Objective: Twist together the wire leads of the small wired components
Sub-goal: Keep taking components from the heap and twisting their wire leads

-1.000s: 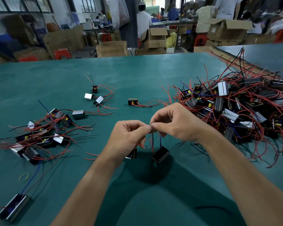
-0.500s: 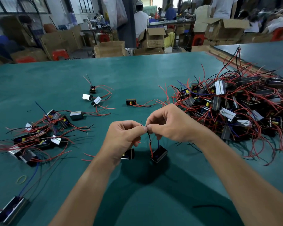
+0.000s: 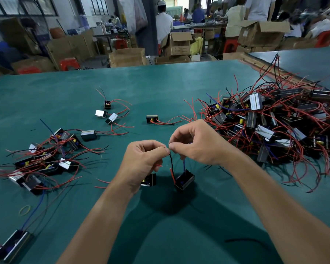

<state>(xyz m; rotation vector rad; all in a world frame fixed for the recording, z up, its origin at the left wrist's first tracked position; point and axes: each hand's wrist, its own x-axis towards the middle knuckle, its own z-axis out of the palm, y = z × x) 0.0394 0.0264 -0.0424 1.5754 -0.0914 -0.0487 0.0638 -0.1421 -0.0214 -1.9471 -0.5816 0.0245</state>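
Hands meeting above green table [image 3: 160, 82], fingertips nearly touching. Left hand [image 3: 144, 161] pinching thin lead end [image 3: 162, 145] between thumb and forefinger, other fingers curling in. Right hand [image 3: 195, 144] pinching leads just beside it, fingers closing together. Black lead [image 3: 171, 162] and blue lead [image 3: 184, 166] hanging down to black component [image 3: 184, 179], dangling tilted below hands. Second component [image 3: 150, 180] showing just under left hand. Big tangled pile [image 3: 274, 126] lying right; smaller cluster [image 3: 46, 159] lying left.
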